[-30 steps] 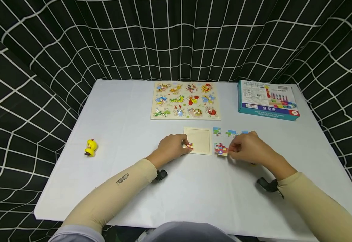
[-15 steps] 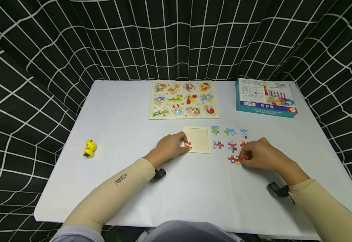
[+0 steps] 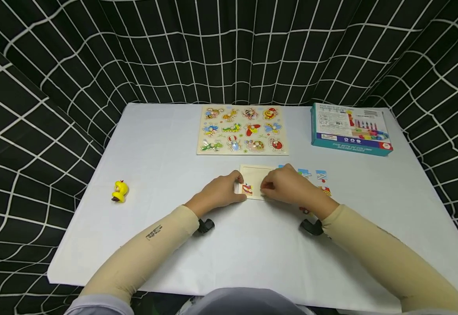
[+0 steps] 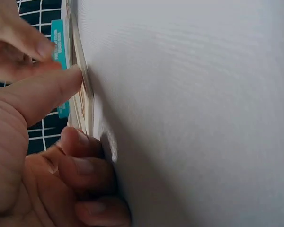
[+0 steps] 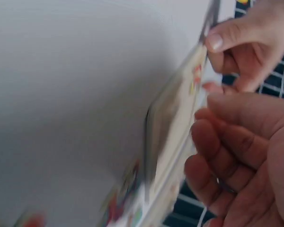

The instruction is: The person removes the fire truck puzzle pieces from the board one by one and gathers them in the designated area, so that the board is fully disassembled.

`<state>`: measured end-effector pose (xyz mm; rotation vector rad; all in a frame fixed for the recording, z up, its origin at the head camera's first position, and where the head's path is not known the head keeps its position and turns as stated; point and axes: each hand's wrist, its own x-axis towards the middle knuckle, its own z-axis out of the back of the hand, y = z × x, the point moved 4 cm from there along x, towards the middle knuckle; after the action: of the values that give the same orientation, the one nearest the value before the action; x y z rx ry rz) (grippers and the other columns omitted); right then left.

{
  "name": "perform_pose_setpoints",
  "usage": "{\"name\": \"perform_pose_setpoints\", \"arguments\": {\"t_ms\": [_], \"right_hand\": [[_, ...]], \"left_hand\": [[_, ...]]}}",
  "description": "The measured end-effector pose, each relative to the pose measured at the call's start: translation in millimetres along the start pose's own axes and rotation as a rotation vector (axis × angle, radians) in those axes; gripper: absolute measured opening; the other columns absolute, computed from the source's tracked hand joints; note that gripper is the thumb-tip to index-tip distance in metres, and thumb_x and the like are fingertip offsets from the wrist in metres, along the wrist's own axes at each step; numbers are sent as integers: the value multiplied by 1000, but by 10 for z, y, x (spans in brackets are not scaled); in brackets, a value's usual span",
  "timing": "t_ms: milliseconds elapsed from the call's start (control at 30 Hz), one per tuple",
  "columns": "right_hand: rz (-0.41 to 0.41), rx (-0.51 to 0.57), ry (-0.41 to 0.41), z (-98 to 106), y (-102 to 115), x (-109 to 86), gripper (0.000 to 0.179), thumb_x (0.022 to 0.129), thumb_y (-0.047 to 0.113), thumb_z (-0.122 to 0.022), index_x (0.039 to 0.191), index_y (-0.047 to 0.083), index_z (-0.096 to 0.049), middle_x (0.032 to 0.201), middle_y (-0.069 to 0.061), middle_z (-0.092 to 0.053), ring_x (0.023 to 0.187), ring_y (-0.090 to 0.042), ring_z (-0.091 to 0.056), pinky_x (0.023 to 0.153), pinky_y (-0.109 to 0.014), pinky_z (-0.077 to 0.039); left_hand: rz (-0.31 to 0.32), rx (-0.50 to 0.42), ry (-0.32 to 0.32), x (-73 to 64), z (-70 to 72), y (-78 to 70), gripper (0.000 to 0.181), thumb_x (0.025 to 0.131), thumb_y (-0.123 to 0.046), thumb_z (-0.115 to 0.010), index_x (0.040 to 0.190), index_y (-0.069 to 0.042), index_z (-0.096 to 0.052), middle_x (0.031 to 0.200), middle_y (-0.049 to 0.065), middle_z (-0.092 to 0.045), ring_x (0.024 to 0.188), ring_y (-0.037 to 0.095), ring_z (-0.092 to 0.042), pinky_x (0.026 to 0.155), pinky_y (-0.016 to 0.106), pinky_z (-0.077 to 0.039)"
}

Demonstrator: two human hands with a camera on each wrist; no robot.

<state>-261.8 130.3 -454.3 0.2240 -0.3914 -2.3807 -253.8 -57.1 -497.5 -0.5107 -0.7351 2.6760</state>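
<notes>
A small wooden puzzle tray (image 3: 256,172) lies in the middle of the table. My left hand (image 3: 219,191) grips its left side between thumb and fingers. One red-patterned jigsaw piece (image 3: 247,189) sits in the tray's near left corner. Over the tray's right part is my right hand (image 3: 288,186), fingers loosely bent. In the right wrist view no piece shows between the right hand's fingertips (image 5: 209,105). Blue-topped jigsaw pieces (image 3: 321,175) and a red one (image 3: 305,211) lie to the right; the right hand and forearm hide others.
Behind the tray lies an insect peg puzzle board (image 3: 242,130). A teal cardboard box (image 3: 351,129) stands at the back right. On the left sits a yellow toy duck (image 3: 120,191). Dark netted curtains (image 3: 229,52) enclose the white table (image 3: 166,144).
My right hand carried a wheel-patterned piece rightward and set it down on the table, then came back left over the tray. My left hand has stayed at the tray's left side.
</notes>
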Motion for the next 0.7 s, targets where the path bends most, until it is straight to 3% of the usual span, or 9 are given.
{"name": "perform_pose_setpoints", "arguments": {"t_ms": [100, 200, 400, 567, 700], "right_hand": [[0, -35, 16, -69, 96, 170, 12, 85, 22, -75, 92, 13, -78, 76, 10, -66, 68, -4, -56, 74, -38, -34], [14, -76, 24, -124, 162, 278, 12, 86, 21, -73, 93, 12, -78, 77, 9, -68, 69, -5, -59, 75, -40, -36], [24, -131, 9, -151, 223, 346, 8, 86, 21, -74, 79, 15, -75, 70, 11, -66, 65, -6, -59, 74, -41, -38], [-31, -78, -11, -94, 129, 254, 8, 80, 20, -74, 73, 16, -71, 62, 13, -58, 58, -7, -52, 74, -40, -37], [-68, -21, -44, -8, -33, 0, 7, 76, 18, -76, 73, 16, -70, 62, 12, -56, 58, -8, -50, 69, -34, -42]], "left_hand": [[4, 14, -15, -12, 21, 12, 59, 83, -44, -76, 131, -21, -53, 101, 5, -69, 79, 16, -58, 70, 34, -46], [-4, 41, -39, -25, 41, 8, 60, 82, -46, -77, 133, -22, -56, 122, 1, -66, 94, 18, -62, 78, 36, -47], [0, 68, -42, -38, 34, -4, 58, 83, -47, -76, 130, -20, -59, 130, -7, -61, 109, 23, -61, 82, 38, -47], [-2, 81, -38, -36, 39, -15, 56, 83, -48, -75, 128, -21, -59, 131, -9, -61, 105, 22, -62, 80, 37, -47], [-1, 83, -36, -32, 43, -1, 56, 83, -49, -75, 129, -21, -59, 132, -8, -60, 104, 22, -62, 79, 37, -47]]}}
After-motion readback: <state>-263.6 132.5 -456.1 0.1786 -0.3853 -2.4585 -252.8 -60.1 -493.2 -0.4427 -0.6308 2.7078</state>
